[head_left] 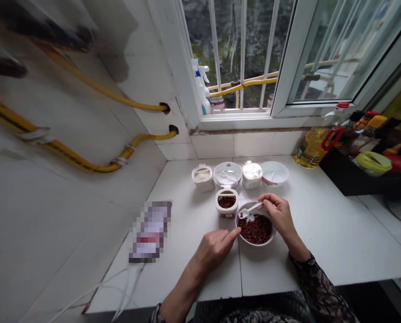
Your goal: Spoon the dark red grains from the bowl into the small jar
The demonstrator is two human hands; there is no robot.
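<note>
My right hand (278, 214) pinches the handle end of a small white spoon (250, 209). The spoon's scoop, with a few red bits in it, is over a white bowl (273, 237) of dark red dried pieces (257, 229), which look like peppercorns. At the bowl's left rim is my left hand (217, 246), a fingertip pressed against the edge and the other fingers curled; its underside is hidden. Just behind the bowl stands a seasoning jar (227, 214) with its clear lid raised, holding similar dark red pieces.
Behind are two white seasoning jars (203, 185) (252, 183) and two bowls (228, 168) (275, 180). A phone-like blurred object (150, 231) with a white cable lies left. An oil bottle (311, 146) and a black condiment rack (346, 177) stand right, below a barred window (242, 67).
</note>
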